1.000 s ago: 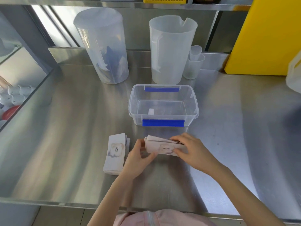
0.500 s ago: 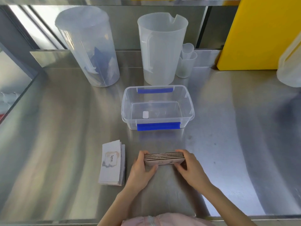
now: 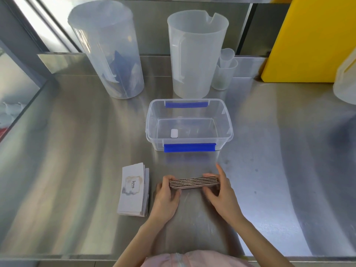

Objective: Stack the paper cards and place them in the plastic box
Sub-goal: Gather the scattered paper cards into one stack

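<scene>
A stack of paper cards [image 3: 194, 182] stands on its long edge on the steel counter, squared up between my hands. My left hand [image 3: 167, 195] grips its left end and my right hand [image 3: 221, 191] grips its right end, index finger raised. A second pile of cards [image 3: 133, 189], the top one printed "love.", lies flat just left of my left hand. The clear plastic box [image 3: 189, 124] with blue clips sits open beyond the held stack, holding only a small white label on its floor.
Two tall translucent jugs [image 3: 107, 49] [image 3: 194, 53] and small measuring cups [image 3: 224, 72] stand behind the box. A yellow board [image 3: 312, 39] leans at the back right, beside a translucent container [image 3: 346, 81]. The counter's front edge [image 3: 77, 256] runs near me.
The held cards went from a loose, tilted bundle to a squared stack standing on its edge. My view shifted closer over the counter; both hands kept their grip.
</scene>
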Motion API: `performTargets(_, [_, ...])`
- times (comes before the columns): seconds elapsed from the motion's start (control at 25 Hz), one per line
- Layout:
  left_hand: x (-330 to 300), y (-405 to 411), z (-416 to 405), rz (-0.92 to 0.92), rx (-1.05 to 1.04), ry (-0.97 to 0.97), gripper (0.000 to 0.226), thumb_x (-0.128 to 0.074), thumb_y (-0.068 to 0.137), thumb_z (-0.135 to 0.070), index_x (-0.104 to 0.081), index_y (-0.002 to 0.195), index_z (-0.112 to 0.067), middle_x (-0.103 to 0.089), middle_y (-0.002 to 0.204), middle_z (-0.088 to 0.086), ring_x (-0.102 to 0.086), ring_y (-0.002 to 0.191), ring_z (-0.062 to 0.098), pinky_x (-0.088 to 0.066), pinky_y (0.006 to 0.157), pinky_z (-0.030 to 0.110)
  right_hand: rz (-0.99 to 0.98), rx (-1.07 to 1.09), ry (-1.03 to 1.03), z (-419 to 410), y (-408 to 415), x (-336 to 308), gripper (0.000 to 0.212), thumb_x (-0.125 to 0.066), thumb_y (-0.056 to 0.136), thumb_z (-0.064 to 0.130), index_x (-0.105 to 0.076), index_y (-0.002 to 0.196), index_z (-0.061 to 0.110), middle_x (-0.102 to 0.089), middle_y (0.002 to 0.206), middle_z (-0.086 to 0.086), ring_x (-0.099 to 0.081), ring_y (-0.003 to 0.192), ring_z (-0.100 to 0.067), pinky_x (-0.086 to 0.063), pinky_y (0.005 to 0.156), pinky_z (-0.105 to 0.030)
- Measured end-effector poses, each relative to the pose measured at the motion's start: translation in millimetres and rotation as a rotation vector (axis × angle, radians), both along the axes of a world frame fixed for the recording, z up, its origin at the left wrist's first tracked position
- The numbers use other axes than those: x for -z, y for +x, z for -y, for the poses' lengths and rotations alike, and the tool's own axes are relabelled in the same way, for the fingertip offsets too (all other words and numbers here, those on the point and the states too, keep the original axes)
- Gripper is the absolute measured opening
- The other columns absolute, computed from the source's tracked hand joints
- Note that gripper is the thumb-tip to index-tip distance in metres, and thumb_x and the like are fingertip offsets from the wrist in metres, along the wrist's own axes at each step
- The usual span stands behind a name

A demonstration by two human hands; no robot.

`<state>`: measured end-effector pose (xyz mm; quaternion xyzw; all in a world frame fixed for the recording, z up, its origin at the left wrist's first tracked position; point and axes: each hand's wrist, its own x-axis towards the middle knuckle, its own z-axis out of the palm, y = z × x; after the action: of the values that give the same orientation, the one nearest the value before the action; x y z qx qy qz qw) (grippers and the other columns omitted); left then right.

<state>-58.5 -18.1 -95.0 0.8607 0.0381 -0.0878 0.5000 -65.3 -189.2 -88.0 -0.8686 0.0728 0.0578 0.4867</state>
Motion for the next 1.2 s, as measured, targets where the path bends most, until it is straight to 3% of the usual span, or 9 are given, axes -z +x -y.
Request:
performTargets(0.12, [0,3,4,-0.028,-0.017,0.04,0.029,-0.053,0.084,-0.008,-0.042,0.111,-0.007,-0.058,0.109,0.014,-0.043,0.109,0.027,-0.027,0.075,0.019,-0.033,0.024,-0.021,-3,1,3,0.051,-0.06,0.083,0.021,-0.038,0.129,0.028,-0.046,0.113,0.006,-0.049,0.111,-0.014,-0.036,0.098,-0.024])
performTargets(0.24, [-2,7,1,-0.007,-0.046,0.037,0.03,-0.056,0.083,-0.009,-0.043,0.111,-0.008,-0.057,0.109,0.014,-0.044,0.101,0.021,-0.026,0.073,0.015,0.046,0.003,-0.044,-8,0,1,0.037,-0.059,0.083,0.02,-0.045,0.114,0.036,-0.042,0.1,0.021,-0.047,0.105,-0.009,-0.034,0.093,-0.018])
performTargets(0.4, [0,9,-2,-0.064,-0.033,0.056,0.032,-0.056,0.083,-0.01,-0.043,0.112,-0.008,-0.056,0.112,0.016,-0.043,0.106,0.024,-0.027,0.074,0.016,0.069,-0.064,-0.211,-4,3,6,0.035,-0.058,0.083,0.018,-0.051,0.118,0.017,-0.057,0.116,0.0,-0.043,0.113,-0.018,-0.031,0.095,-0.02])
performTargets(0.64, [2,13,-5,-0.119,0.023,0.088,0.027,-0.052,0.086,-0.013,-0.042,0.11,-0.006,-0.056,0.114,0.017,-0.043,0.112,0.028,-0.025,0.071,0.015,0.078,-0.11,-0.382,-2,5,10,0.037,-0.055,0.085,0.022,-0.05,0.119,0.009,-0.05,0.124,-0.008,-0.043,0.114,-0.022,-0.027,0.091,-0.02])
performTargets(0.84, [-13,15,-10,-0.053,0.071,0.011,0.014,-0.05,0.088,-0.012,-0.042,0.098,-0.014,-0.06,0.111,0.01,-0.053,0.107,0.024,-0.04,0.081,0.018,-0.015,-0.083,-0.153,1,12,-2,0.021,-0.055,0.085,0.022,-0.051,0.105,0.025,-0.056,0.105,0.001,-0.048,0.093,-0.005,-0.038,0.081,-0.011])
performTargets(0.96, [-32,18,-16,0.007,0.049,-0.092,0.019,-0.053,0.087,-0.014,-0.044,0.102,-0.022,-0.061,0.107,-0.007,-0.059,0.099,0.012,-0.043,0.074,-0.001,-0.083,-0.065,0.044,3,18,-16,0.027,-0.058,0.084,0.02,-0.045,0.086,0.044,-0.057,0.089,0.022,-0.057,0.076,0.011,-0.044,0.063,0.0])
performTargets(1.0, [-37,19,-18,0.017,0.049,-0.115,0.02,-0.053,0.087,-0.013,-0.044,0.102,-0.022,-0.062,0.106,-0.007,-0.06,0.099,0.013,-0.045,0.075,0.001,-0.092,-0.073,0.085,3,21,-22,0.028,-0.058,0.084,0.021,-0.044,0.086,0.045,-0.055,0.089,0.027,-0.057,0.076,0.015,-0.043,0.062,0.002])
performTargets(1.12, [-48,20,-29,0.026,0.11,-0.15,0.019,-0.053,0.086,-0.01,-0.047,0.104,-0.013,-0.065,0.107,0.0,-0.063,0.102,0.022,-0.052,0.092,0.035,-0.065,-0.104,0.159,5,29,-42,0.032,-0.06,0.083,0.025,-0.043,0.098,0.047,-0.053,0.096,0.029,-0.057,0.085,0.005,-0.044,0.064,0.0])
performTargets(1.2, [-56,19,-37,0.031,0.16,-0.128,0.026,-0.053,0.086,-0.009,-0.048,0.111,-0.008,-0.065,0.11,0.004,-0.063,0.103,0.025,-0.049,0.094,0.047,-0.009,-0.165,0.155,3,37,-55,0.037,-0.06,0.083,0.023,-0.043,0.102,0.05,-0.056,0.1,0.025,-0.054,0.091,0.009,-0.04,0.07,0.002])
